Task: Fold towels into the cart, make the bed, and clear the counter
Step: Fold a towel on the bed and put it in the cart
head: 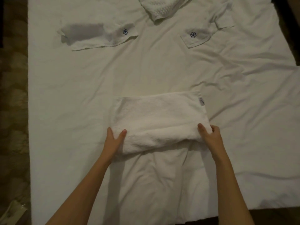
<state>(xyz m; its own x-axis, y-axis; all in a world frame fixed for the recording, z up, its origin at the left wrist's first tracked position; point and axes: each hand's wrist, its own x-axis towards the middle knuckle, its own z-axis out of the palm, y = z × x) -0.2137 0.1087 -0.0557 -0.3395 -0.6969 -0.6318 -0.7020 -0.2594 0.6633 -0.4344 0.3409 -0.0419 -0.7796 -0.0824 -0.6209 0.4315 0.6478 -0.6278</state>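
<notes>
Head view over a hotel bed: a person folds a white towel (159,120) on the bed sheet (81,95), both hands clamped on the near, rolled-over edge. The left hand (114,140) grips the towel's left end, thumb on top and fingers tucked beneath; the right hand (209,133) pinches the right end the same way. The far half of the towel lies flat, its label showing at the right corner. Two smaller white cloths with blue emblems, the left cloth (99,36) and the right cloth (199,34), wait well apart near the top of the bed, beside a textured towel (160,10). No cart is in sight. The risk from here appears to be a skewed fold: if one hand travels ahead of the other, the thick layers could slip and the edges misalign
</notes>
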